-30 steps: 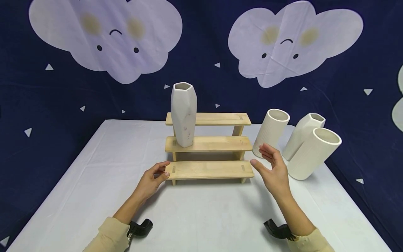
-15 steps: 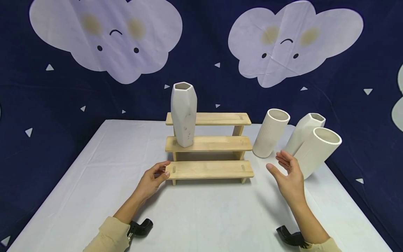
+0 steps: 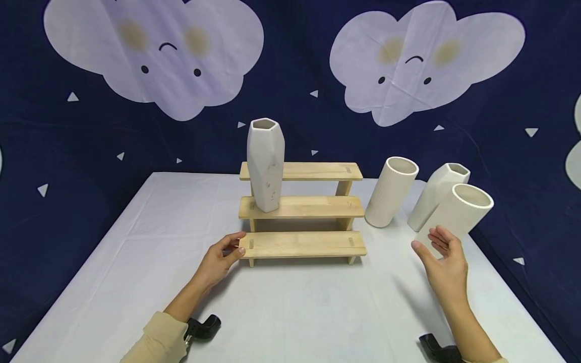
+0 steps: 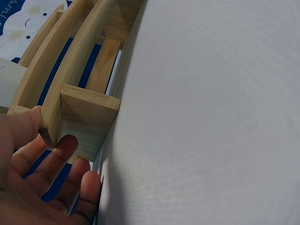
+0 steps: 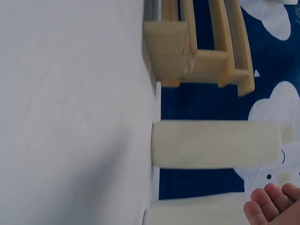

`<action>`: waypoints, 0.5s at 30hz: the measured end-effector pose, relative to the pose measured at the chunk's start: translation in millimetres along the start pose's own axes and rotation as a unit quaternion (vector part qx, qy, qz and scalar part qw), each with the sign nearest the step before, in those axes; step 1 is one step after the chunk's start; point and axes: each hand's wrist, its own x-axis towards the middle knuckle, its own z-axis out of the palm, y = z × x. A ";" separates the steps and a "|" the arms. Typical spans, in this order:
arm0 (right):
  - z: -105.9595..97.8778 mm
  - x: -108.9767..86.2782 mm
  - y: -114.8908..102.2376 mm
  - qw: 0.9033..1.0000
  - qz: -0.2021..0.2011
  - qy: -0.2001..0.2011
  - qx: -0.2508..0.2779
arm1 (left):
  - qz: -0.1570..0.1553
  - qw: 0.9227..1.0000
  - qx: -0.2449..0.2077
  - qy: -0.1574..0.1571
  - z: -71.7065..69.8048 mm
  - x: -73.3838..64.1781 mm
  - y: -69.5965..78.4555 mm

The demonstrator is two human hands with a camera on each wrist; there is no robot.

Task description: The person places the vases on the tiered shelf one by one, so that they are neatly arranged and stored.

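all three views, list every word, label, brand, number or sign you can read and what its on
No text can be read for certain.
Backdrop: pale lettering in the left wrist view's top left corner, too small and slanted to read.
Faceted vase on the stand: small dark marks, not legible as text.

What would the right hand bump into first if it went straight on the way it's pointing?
Most likely the front cylindrical white vase: in the head view, the right hand points toward it and overlaps its lower part, though any gap is unclear.
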 end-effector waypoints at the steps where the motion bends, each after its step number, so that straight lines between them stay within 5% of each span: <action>1: -2.1 0.2 1.4 1.000 0.004 0.005 -0.007 | 0.000 1.000 0.000 0.000 0.0 0.0 0.0; 15: -19.7 8.8 21.9 0.995 0.054 0.058 -0.059 | 0.001 1.000 0.001 0.003 0.9 0.4 -0.6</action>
